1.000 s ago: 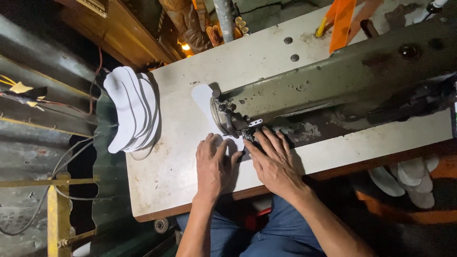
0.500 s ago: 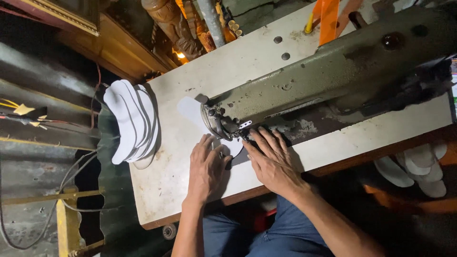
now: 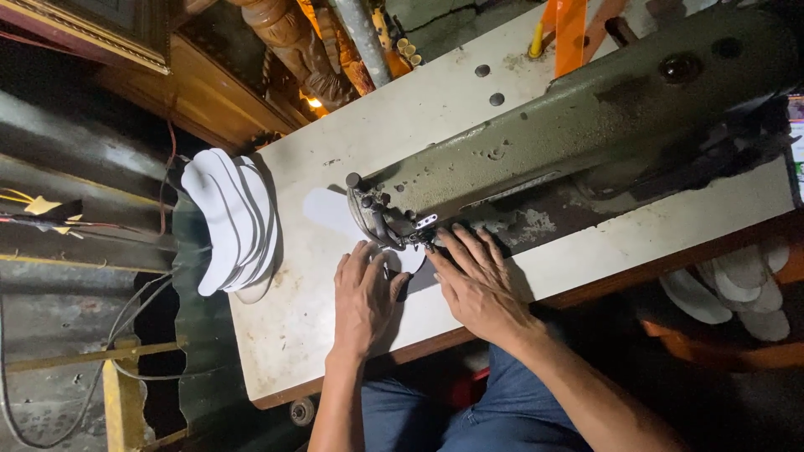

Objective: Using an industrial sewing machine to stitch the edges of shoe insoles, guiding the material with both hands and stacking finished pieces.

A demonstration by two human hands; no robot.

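Note:
A grey-green industrial sewing machine (image 3: 578, 125) stands on a white table (image 3: 419, 125). A flat white sole-shaped piece (image 3: 335, 213) lies under the machine's needle head (image 3: 394, 222). My left hand (image 3: 362, 297) rests flat on the near end of that white piece, fingers spread. My right hand (image 3: 476, 280) lies flat just right of the needle, fingertips pressing the piece by the presser foot. The part of the piece under the needle is hidden by the machine head.
A stack of several white sole-shaped pieces (image 3: 230, 218) hangs over the table's left edge. More white pieces (image 3: 737, 289) sit in an orange bin at lower right. Carved wooden furniture (image 3: 285, 50) stands behind the table. Corrugated metal and wires are at left.
The white piece has slid a little leftward under the needle, with more of it showing beyond the machine head. Both hands stay flat on it near the needle.

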